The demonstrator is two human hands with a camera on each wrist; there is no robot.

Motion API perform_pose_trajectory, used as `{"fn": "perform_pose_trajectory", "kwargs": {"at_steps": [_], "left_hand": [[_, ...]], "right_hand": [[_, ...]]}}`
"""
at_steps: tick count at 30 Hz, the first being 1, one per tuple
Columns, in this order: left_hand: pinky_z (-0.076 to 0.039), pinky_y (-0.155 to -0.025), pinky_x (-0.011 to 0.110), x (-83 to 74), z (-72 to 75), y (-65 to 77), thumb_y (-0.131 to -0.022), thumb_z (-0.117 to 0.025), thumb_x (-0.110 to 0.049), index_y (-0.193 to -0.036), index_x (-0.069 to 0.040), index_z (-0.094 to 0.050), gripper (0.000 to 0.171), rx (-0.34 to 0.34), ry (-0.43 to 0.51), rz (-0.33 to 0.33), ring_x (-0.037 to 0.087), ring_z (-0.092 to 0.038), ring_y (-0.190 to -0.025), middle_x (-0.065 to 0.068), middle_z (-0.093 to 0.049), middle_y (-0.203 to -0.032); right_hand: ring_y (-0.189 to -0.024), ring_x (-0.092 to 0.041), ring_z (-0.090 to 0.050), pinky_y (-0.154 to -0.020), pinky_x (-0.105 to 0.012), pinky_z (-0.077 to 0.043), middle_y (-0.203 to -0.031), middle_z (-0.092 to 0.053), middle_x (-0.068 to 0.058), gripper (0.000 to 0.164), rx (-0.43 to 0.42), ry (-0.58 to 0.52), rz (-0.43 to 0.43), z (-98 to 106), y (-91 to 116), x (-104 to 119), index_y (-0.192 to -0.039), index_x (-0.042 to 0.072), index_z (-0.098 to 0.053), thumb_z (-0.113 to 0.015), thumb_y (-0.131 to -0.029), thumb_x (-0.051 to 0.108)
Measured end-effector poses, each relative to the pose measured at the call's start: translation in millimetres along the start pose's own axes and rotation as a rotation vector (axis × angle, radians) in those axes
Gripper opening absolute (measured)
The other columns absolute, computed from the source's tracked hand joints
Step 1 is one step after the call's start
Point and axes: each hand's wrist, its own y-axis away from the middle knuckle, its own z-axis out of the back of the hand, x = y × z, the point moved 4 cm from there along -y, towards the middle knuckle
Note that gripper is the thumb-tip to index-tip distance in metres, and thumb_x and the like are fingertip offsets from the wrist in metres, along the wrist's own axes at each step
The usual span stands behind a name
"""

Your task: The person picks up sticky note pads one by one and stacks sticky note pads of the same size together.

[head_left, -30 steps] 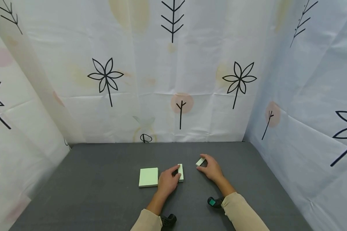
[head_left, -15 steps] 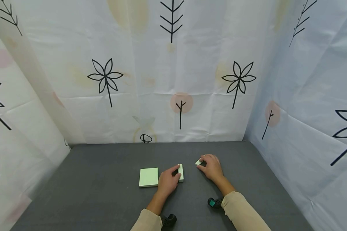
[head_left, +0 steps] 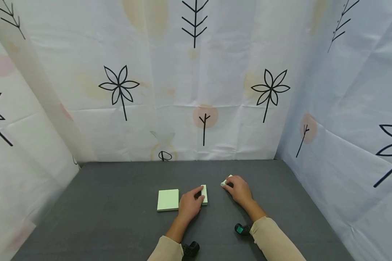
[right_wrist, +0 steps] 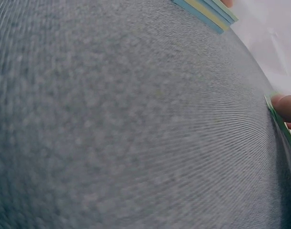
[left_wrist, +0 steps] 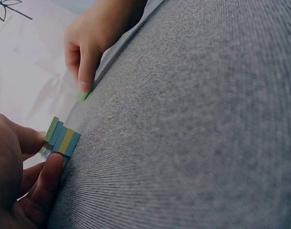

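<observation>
In the head view my left hand (head_left: 189, 207) holds a narrow stack of sticky-note pads (head_left: 204, 195) by its left side, thumb and index finger set apart along it. Blue, yellow and green layers of this stack (left_wrist: 64, 139) show in the left wrist view. Farther right, my right hand (head_left: 240, 189) pinches a small, narrow green sticky-note pad (head_left: 224, 182) between thumb and fingers. In the right wrist view that green pad (right_wrist: 280, 125) stands tilted at the cloth, partly covered by my fingertips. A square pale-green sticky-note pad (head_left: 168, 200) lies just left of my left hand.
Dark grey cloth (head_left: 117, 224) covers the table. White patterned curtains (head_left: 170, 79) hang behind it and along both sides. Black wrist devices (head_left: 190, 249) sit below both hands.
My right fingers have drawn closer together and moved over the narrow green pad, which has shifted slightly. My left hand, its stack and the square pad have stayed in place.
</observation>
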Motion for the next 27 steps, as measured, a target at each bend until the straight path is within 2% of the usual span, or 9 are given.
{"fn": "perform_pose_trajectory", "kwargs": {"at_steps": [9, 21, 24, 27], "left_hand": [[-0.036, -0.052, 0.029, 0.2, -0.8, 0.6, -0.091, -0.066, -0.022, -0.128, -0.02, -0.067, 0.037, -0.002, 0.0, 0.0, 0.007, -0.042, -0.047, -0.009, -0.046, -0.053], [-0.034, -0.05, 0.028, 0.5, -1.5, 0.0, -0.091, -0.066, -0.022, -0.128, -0.02, -0.067, 0.037, 0.006, 0.001, 0.009, 0.007, -0.041, -0.047, -0.009, -0.047, -0.055], [-0.034, -0.05, 0.028, 0.0, -1.1, 0.5, -0.091, -0.066, -0.021, -0.128, -0.02, -0.066, 0.037, 0.009, 0.0, 0.009, 0.007, -0.042, -0.047, -0.009, -0.047, -0.056], [-0.035, -0.049, 0.028, -0.1, -0.8, 0.7, -0.091, -0.065, -0.021, -0.128, -0.019, -0.066, 0.037, 0.005, 0.001, 0.006, 0.007, -0.042, -0.046, -0.009, -0.047, -0.054]], "right_hand": [[-0.102, -0.031, -0.063, -0.091, -0.048, -0.046, -0.103, -0.071, -0.01, 0.008, -0.021, -0.114, 0.044, 2.3, -0.6, -4.7, -0.084, 0.006, -0.076, -0.079, -0.08, 0.012], [-0.102, -0.033, -0.063, -0.089, -0.05, -0.046, -0.103, -0.071, -0.012, 0.008, -0.048, -0.138, 0.083, 4.4, 1.9, -5.3, -0.086, 0.002, -0.075, -0.077, -0.081, 0.008], [-0.105, -0.034, -0.062, -0.091, -0.05, -0.045, -0.106, -0.07, -0.013, 0.009, -0.012, -0.166, 0.045, 4.2, 2.5, -6.9, -0.089, 0.003, -0.075, -0.076, -0.082, 0.008], [-0.104, -0.035, -0.061, -0.09, -0.051, -0.045, -0.107, -0.069, -0.013, 0.014, 0.016, -0.226, -0.032, 4.8, 2.4, -9.5, -0.095, 0.003, -0.074, -0.076, -0.083, 0.009]]}}
